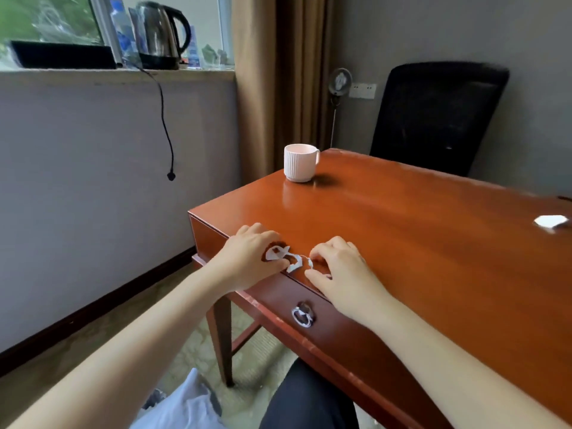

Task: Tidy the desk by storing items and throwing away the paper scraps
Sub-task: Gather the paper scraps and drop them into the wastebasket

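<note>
The bench (418,243) takes up most of the view, and its near-left corner is where the work is. A chair (439,116) stands behind its far edge, and a mug (299,162) sits upright near the far-left corner, well apart from the hands. A drawer (278,300) with a ring pull (304,315) lies shut just under the near edge.

The left hand (250,258) rests at that edge with its fingers (280,264) curled over white scraps (283,257), pinning or gathering them; whether any are actually pinched I cannot tell. The right hand (339,270) sits just beside, fingers bent down toward the same cluster, apparently pinching a small bit, though that is not clear. One more white piece (551,220) lies far off toward the right edge.

The task looks to be in its early part: scraps are being collected, none visibly binned, the mug not stored, and no bin is in view.

The scraps lie right at the near edge, so a careless sweep could push them to the floor. Inward of the hands the top is bare, giving open room to slide them together.
</note>
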Tool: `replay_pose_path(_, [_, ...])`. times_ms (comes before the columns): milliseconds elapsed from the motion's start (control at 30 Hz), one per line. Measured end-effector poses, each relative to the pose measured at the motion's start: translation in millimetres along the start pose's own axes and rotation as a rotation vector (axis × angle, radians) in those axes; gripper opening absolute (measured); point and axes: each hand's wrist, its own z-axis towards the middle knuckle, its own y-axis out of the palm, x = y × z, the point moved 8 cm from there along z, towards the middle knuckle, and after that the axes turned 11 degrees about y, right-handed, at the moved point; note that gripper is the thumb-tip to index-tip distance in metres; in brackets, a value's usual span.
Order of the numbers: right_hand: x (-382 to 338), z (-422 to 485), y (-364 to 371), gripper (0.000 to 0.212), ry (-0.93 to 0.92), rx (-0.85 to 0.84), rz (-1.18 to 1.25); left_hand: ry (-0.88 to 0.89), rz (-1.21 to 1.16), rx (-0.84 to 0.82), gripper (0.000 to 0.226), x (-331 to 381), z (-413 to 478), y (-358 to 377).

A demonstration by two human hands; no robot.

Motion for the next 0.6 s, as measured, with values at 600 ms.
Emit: replay_pose_path(600, [141, -83, -87, 0.015, 0.177, 0.209, 0.106, 0.255, -0.352, 0.213, 0.013, 152, 42, 37])
